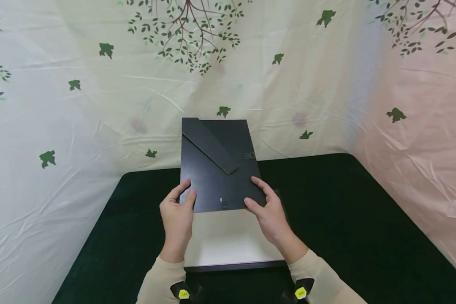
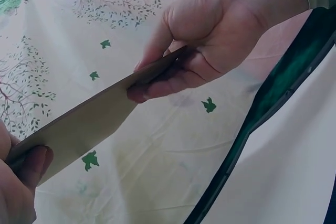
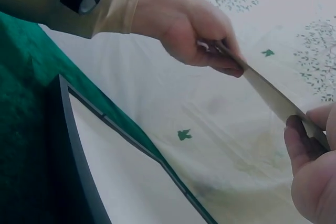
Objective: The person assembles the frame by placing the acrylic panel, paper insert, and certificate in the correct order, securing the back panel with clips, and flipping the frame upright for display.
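Observation:
A dark picture-frame backing board (image 1: 209, 185) with a folded easel stand (image 1: 210, 147) is held up and tilted in both hands. My left hand (image 1: 177, 219) pinches its lower left edge, thumb on the dark face and fingers behind. On the lower right edge, my right hand (image 1: 271, 217) pinches it the same way. A small metal clip (image 1: 250, 156) sits near the right edge, and a hanger (image 1: 223, 201) near the bottom. The board's underside (image 2: 89, 135) looks plain brown in the left wrist view. Below lies the picture frame (image 1: 235, 266), its white inside (image 1: 232, 240) facing up.
A dark green cloth (image 1: 346, 219) covers the table. Behind and on both sides hangs a pale fabric curtain (image 1: 156, 97) with printed leaves and branches. In the right wrist view, the frame's raised black rim (image 3: 79, 145) stands above the cloth.

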The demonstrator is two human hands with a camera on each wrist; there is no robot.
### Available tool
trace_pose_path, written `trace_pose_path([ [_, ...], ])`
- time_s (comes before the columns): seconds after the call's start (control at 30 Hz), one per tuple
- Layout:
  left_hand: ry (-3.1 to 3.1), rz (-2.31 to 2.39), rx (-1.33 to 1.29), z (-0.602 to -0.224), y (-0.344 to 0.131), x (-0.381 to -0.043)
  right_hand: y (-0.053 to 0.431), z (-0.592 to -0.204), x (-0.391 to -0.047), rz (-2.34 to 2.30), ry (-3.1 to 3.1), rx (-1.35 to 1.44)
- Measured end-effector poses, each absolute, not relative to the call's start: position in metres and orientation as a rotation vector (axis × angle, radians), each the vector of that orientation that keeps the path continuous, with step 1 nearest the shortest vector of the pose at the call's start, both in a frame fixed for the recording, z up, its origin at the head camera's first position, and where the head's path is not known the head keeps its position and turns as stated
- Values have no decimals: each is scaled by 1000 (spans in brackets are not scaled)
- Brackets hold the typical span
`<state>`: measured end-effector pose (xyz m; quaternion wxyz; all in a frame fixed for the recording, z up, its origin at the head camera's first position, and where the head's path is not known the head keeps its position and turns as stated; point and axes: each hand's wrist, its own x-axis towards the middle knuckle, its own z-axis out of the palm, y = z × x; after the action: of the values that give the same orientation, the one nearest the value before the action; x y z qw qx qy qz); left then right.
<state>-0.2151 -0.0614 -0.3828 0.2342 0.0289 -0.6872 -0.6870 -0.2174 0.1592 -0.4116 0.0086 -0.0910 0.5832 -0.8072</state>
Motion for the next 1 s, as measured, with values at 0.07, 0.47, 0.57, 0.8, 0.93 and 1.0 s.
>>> trace_pose_path([
  [0.07,-1942,-1873,60,-384,-62,-216,162,-412,-218,-2558,1785,-284],
  [0.47,-2005,-1991,-13,-378,-76,-216,204,-400,-232,-2631,1688,-418],
  [0.57,-1946,-2077,-33,-377,-79,-216,219,-398,-235,-2595,1688,-457],
  [0.8,-1869,-2209,-5,-377,-88,-221,249,-401,-244,-2583,1541,-583],
  [0.93,-1824,-2252,20,-376,-96,-224,258,-405,-250,-2591,1454,-597],
  [1.0,-1806,-2267,34,-376,-100,-224,261,-406,-252,-2583,1442,-595],
])
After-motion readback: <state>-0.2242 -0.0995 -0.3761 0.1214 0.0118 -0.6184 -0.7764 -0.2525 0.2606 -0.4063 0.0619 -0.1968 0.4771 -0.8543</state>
